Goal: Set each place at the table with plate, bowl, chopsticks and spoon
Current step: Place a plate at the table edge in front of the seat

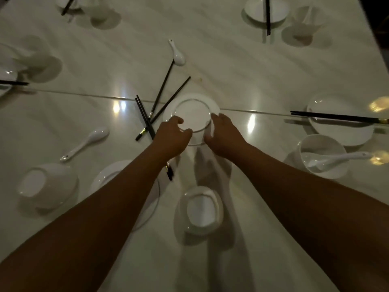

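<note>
A small white plate (192, 112) lies bottom-up at the middle of the white table (242, 70). My left hand (171, 137) grips its near left rim and my right hand (223, 134) grips its near right rim. Loose black chopsticks (162, 102) lie crossed just left of the plate, partly under my left hand. One white spoon (177, 53) rests beyond them, another spoon (85, 143) lies to the left. Two bowls (47, 185) (201, 209) sit upside down near me. Another plate (111, 175) is partly hidden under my left forearm.
At the right stands a set place: a plate (341, 131) with chopsticks (336, 117) across it and a bowl (323, 157) holding a spoon. More plates, bowls and chopsticks stand at the far right (266, 9), far left (99, 11) and left edge (35, 62).
</note>
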